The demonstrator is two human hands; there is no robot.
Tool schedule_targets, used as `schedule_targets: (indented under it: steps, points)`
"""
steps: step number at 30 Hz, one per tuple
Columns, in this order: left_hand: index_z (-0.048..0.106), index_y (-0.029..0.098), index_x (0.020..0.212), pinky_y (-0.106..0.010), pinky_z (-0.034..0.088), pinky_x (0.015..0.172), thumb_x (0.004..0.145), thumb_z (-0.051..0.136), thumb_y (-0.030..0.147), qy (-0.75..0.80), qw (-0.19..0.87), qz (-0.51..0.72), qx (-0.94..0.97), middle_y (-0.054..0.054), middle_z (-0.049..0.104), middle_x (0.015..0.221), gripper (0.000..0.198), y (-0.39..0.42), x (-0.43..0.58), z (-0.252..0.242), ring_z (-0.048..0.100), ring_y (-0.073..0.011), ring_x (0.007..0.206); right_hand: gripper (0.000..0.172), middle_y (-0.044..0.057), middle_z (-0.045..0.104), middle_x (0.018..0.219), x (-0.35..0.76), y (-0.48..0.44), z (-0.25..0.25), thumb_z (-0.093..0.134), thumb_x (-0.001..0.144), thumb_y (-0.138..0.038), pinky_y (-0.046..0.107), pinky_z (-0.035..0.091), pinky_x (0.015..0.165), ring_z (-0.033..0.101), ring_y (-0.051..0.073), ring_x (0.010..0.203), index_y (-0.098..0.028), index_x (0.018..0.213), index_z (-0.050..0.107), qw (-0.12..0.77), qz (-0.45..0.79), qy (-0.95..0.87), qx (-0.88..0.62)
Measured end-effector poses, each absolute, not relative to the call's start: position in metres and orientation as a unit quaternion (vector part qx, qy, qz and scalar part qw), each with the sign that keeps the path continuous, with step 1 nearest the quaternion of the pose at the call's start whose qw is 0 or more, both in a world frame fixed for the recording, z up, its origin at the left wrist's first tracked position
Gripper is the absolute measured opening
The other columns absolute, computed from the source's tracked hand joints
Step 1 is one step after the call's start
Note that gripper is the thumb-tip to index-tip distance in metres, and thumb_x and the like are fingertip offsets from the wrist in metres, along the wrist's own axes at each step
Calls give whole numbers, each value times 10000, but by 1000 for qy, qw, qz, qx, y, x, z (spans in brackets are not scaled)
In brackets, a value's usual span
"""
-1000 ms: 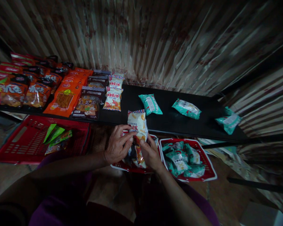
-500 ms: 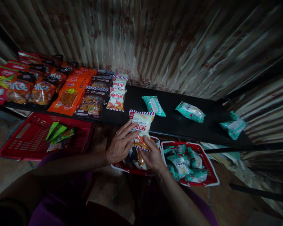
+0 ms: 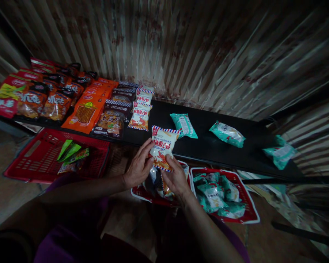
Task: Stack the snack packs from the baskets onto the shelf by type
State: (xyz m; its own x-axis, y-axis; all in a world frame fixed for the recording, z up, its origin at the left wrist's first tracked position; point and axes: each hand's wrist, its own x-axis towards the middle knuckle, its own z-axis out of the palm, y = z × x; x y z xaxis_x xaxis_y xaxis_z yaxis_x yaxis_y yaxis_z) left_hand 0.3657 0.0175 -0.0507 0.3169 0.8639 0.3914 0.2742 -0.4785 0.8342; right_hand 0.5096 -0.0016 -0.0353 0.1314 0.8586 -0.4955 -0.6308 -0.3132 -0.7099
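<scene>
A white snack bag (image 3: 163, 148) with a striped red and blue edge is held upright between both hands, above the middle basket. My left hand (image 3: 139, 162) grips its left side, and my right hand (image 3: 176, 175) holds its lower right, thumb on the front. Behind it, two more white snack bags (image 3: 140, 115) lie in a row on the black shelf (image 3: 203, 148), beside brown chip bags (image 3: 109, 120). To the right on the shelf are three teal bags, the nearest being one teal bag (image 3: 184, 125) just behind the held bag.
Orange packs (image 3: 83, 111) and dark bags (image 3: 56, 104) fill the shelf's left part. Below stand a red basket (image 3: 41, 160) with green packets, a middle basket (image 3: 142, 196) of mixed bags, and a right basket (image 3: 250, 204) of teal bags. A pleated curtain (image 3: 164, 47) hangs behind.
My left hand has shifted from lying across the front of the bag to its left side, showing more of the print. The view has moved slightly, so the shelf appears farther right.
</scene>
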Motion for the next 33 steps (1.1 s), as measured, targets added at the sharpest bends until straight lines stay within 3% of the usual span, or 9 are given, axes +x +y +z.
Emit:
schedule_targets:
  steps: [6,14,25,33]
  points:
    - [395,214,1351,-394,293,1120,932,403,282,422,366,441,702,-110,358,1453,424,21,359,-49,341,-199,1341,294,5,730,897,504,6,-39,758,662,-342,230,522,592,670,173,781,-234,919,664,581,640,-151,-480]
    - [479,228,1290,-365,403,1045,908,448,241,438,395,491,641,-86,507,1285,383,32,354,-56,488,-188,1209,413,5,709,1020,491,24,-43,730,698,-366,376,545,800,670,205,897,-281,1083,606,609,624,-210,-443]
    - [557,202,1186,-333,436,1005,866,480,144,503,332,502,620,-74,542,1159,334,54,333,-40,539,-166,1111,483,73,719,999,467,58,-53,686,714,-468,370,538,797,668,217,870,-178,1098,638,614,500,-323,-519]
    - [540,191,1185,-336,406,1036,867,455,129,516,258,529,622,-85,515,1187,334,76,327,-45,502,-165,1158,518,67,716,1011,457,91,-59,681,709,-454,343,527,790,655,204,864,-156,1131,638,607,442,-374,-545]
